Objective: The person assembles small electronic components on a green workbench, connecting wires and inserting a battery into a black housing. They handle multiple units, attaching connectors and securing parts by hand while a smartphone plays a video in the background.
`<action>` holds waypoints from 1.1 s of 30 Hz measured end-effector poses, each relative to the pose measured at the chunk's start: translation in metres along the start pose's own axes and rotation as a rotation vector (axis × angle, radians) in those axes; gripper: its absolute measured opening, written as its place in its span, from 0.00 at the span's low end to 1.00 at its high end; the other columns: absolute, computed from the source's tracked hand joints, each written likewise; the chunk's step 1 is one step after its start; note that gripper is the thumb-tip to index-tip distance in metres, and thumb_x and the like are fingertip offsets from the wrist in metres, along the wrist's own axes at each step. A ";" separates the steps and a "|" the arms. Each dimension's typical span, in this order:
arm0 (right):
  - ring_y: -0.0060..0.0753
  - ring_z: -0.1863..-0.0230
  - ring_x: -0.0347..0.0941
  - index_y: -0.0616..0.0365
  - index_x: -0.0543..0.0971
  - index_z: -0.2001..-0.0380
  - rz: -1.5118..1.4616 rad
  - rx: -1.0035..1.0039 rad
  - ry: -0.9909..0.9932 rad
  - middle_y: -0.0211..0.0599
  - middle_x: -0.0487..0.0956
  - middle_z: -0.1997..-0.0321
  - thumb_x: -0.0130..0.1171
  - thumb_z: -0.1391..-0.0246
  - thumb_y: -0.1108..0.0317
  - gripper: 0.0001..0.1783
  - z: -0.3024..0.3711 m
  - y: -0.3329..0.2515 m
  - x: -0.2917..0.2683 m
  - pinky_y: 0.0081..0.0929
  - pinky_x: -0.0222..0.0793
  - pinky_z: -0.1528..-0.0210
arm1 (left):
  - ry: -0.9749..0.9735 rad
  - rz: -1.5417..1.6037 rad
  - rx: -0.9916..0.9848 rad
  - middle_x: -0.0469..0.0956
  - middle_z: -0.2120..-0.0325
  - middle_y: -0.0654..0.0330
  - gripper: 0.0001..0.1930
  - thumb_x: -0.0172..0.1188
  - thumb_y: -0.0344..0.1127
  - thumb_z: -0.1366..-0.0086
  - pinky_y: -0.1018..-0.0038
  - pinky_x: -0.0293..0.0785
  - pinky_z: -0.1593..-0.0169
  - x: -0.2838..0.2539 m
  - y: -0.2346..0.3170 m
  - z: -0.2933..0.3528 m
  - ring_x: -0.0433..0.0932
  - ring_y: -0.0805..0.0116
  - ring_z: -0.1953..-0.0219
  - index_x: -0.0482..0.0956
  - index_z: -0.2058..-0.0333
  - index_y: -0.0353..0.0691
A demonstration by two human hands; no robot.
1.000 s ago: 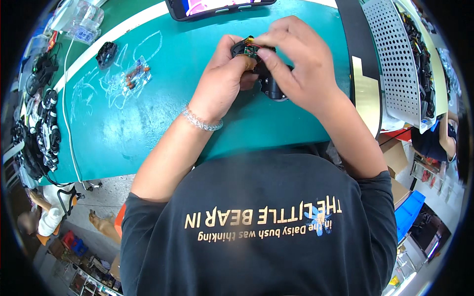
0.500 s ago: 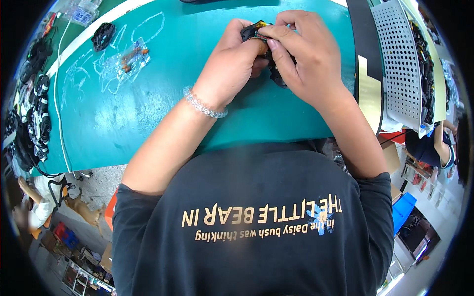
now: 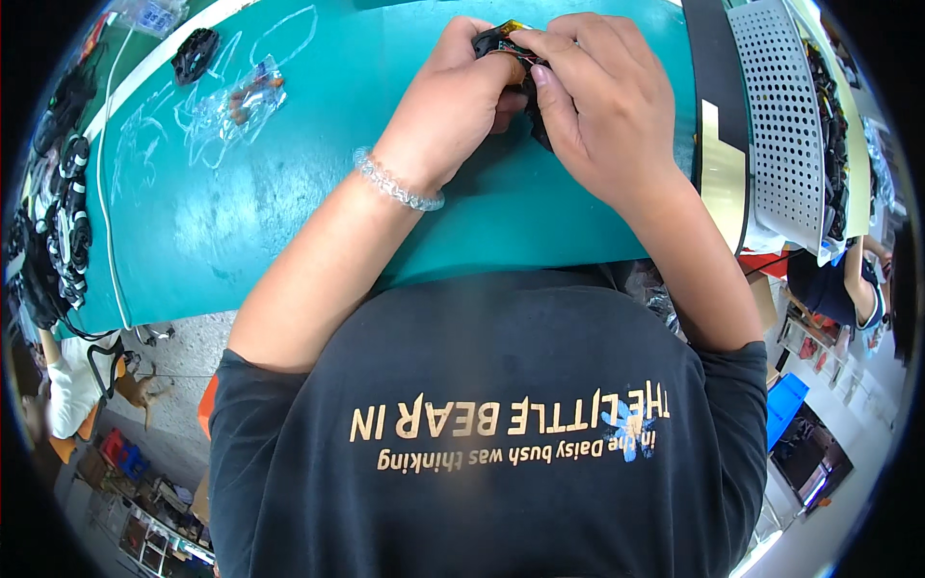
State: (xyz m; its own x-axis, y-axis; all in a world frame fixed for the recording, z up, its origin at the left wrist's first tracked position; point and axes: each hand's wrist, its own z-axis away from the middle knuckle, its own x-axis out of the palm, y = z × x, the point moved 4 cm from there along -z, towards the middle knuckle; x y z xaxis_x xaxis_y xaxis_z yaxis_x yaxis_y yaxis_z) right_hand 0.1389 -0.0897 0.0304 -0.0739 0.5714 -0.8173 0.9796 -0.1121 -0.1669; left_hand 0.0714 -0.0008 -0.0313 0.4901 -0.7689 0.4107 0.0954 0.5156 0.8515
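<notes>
At the far side of the green table, my left hand (image 3: pixel 469 101) is closed around a small black electronic device (image 3: pixel 498 41). Part of a circuit board, thin wires and a yellow piece at the top show on it; my fingers cover the rest. From the right, my right hand (image 3: pixel 612 96) presses on the same device with thumb and fingertips together. Another dark part hangs below, between the hands, mostly hidden by the right thumb. A clear beaded bracelet (image 3: pixel 397 186) circles my left wrist.
On the green table (image 3: pixel 289 231) lie a black part (image 3: pixel 196 55) and a clear plastic bag (image 3: pixel 252 99) with orange-brown pieces. Bundled black cables (image 3: pixel 72 231) line the left edge. A white perforated basket (image 3: pixel 779 116) stands at right. Another person (image 3: pixel 836 287) is beyond it.
My right hand has shifted slightly up and right against the device, its fingers more bunched. The left hand keeps its hold. The whole view has shifted a little.
</notes>
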 end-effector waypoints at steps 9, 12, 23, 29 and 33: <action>0.43 0.59 0.67 0.63 0.75 0.61 -0.007 0.105 -0.238 0.43 0.72 0.62 0.56 0.56 0.71 0.16 -0.002 -0.011 -0.008 0.37 0.63 0.59 | -0.030 0.049 0.022 0.69 0.74 0.65 0.10 0.47 0.30 0.37 0.82 0.64 0.73 -0.009 -0.010 -0.004 0.64 0.80 0.78 0.66 0.57 0.39; 0.40 0.61 0.67 0.59 0.77 0.58 -0.071 0.134 -0.181 0.39 0.71 0.64 0.56 0.53 0.73 0.16 0.004 -0.009 -0.004 0.34 0.63 0.59 | -0.012 0.033 0.023 0.70 0.73 0.64 0.10 0.46 0.30 0.37 0.81 0.69 0.70 -0.003 -0.003 0.003 0.67 0.78 0.76 0.66 0.56 0.39; 0.38 0.63 0.67 0.54 0.79 0.59 -0.139 0.115 0.149 0.35 0.70 0.63 0.61 0.58 0.68 0.18 0.038 0.005 0.003 0.33 0.63 0.62 | -0.061 0.059 0.068 0.71 0.68 0.61 0.12 0.45 0.26 0.38 0.79 0.66 0.72 -0.005 -0.002 0.002 0.68 0.77 0.75 0.65 0.55 0.38; 0.37 0.61 0.65 0.50 0.79 0.58 -0.040 0.100 0.090 0.33 0.70 0.63 0.63 0.60 0.65 0.20 0.036 0.006 0.001 0.32 0.61 0.61 | -0.069 0.033 0.050 0.71 0.66 0.60 0.14 0.45 0.26 0.38 0.78 0.70 0.69 -0.008 -0.003 0.002 0.70 0.75 0.73 0.64 0.53 0.38; 0.36 0.60 0.65 0.49 0.79 0.58 -0.034 0.151 0.037 0.31 0.70 0.62 0.63 0.60 0.62 0.21 0.036 0.006 0.003 0.33 0.60 0.60 | -0.008 0.014 0.074 0.71 0.66 0.60 0.14 0.45 0.25 0.38 0.79 0.70 0.69 -0.005 -0.002 0.004 0.72 0.74 0.71 0.64 0.53 0.39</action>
State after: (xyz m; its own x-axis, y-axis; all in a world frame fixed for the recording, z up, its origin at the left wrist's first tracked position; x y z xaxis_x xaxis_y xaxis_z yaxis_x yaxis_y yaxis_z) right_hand 0.1382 -0.1181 0.0071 -0.0966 0.6065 -0.7892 0.9370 -0.2119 -0.2776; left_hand 0.0656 0.0004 -0.0333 0.4835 -0.7651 0.4252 0.0240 0.4972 0.8673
